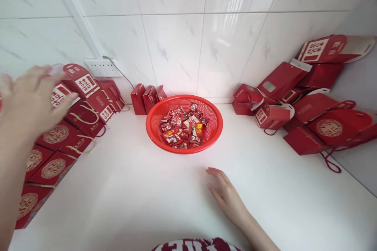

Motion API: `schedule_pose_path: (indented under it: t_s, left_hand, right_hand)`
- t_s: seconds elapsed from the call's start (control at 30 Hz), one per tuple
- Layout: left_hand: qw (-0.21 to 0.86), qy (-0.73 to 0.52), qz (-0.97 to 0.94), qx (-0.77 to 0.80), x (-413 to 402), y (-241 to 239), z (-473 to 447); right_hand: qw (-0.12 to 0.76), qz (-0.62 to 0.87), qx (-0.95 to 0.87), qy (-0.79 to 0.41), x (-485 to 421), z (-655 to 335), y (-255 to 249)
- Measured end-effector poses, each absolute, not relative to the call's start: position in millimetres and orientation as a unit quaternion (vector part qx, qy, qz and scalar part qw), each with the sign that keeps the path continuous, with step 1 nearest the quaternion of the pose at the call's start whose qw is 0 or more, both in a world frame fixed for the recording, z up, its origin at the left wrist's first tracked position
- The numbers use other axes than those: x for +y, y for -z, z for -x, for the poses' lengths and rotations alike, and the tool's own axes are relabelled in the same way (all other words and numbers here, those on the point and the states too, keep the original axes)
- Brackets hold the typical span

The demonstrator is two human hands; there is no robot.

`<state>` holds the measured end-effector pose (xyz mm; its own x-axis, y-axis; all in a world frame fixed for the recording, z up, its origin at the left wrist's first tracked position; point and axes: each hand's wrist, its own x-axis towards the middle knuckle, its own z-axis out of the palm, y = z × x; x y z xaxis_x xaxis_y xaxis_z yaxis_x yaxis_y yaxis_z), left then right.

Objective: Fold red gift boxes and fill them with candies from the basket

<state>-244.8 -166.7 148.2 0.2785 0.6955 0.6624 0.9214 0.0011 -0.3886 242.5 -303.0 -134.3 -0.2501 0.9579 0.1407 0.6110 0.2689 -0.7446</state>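
Note:
A round red plastic basket (153, 123) stands at the middle of the white table, against the tiled wall, and holds several small red candy packets (184, 127). My right hand (225, 194) lies flat on the table in front of the basket, fingers stretched out, holding nothing. My left hand (32, 100) is raised at the far left with fingers spread, blurred, over the stack of red gift boxes (79, 115). It holds nothing that I can see.
Red gift boxes with gold emblems (48, 164) line the left edge. Three small red boxes (147, 99) stand upright behind the basket. A pile of red gift bags (306, 106) fills the right corner. A white socket strip (101, 68) is on the wall.

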Motion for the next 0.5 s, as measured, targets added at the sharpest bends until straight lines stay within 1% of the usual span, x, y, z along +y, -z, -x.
schedule_pose_path:
  t_s: [0.07,0.13,0.17,0.23,0.3,0.37,0.43,0.5]
  left_hand:
    - [0.324,0.196,0.783,-0.494,-176.2,-119.1,185.3]
    - [0.198,0.224,0.876,-0.378,-188.5,-74.2,129.1]
    - [0.124,0.219,0.917,-0.308,-196.0,-47.9,102.9]
    - [-0.006,0.13,0.972,-0.194,-212.9,5.7,55.9]
    - [-0.052,0.083,0.988,-0.119,-230.5,51.0,18.4]
    - [-0.084,0.108,0.988,-0.076,-245.0,81.1,-8.1]
    - [-0.134,0.092,0.984,-0.069,-253.7,95.5,-24.9]
    - [-0.18,0.064,0.977,-0.097,-255.9,99.4,-35.0]
  right_hand:
    - [0.26,0.551,-0.766,-0.208,-294.8,-273.2,146.8]
    - [0.201,0.559,-0.792,-0.143,-286.6,-306.3,157.6]
    - [0.178,0.569,-0.794,-0.119,-282.0,-322.5,161.8]
    - [0.144,0.599,-0.783,-0.083,-270.2,-352.1,167.9]
    - [0.128,0.63,-0.764,-0.055,-253.9,-376.5,172.1]
    - [0.13,0.649,-0.749,-0.033,-233.0,-394.8,175.4]
    - [0.157,0.662,-0.733,-0.014,-208.8,-407.1,177.7]
    - [0.192,0.678,-0.709,0.008,-182.7,-414.3,177.9]
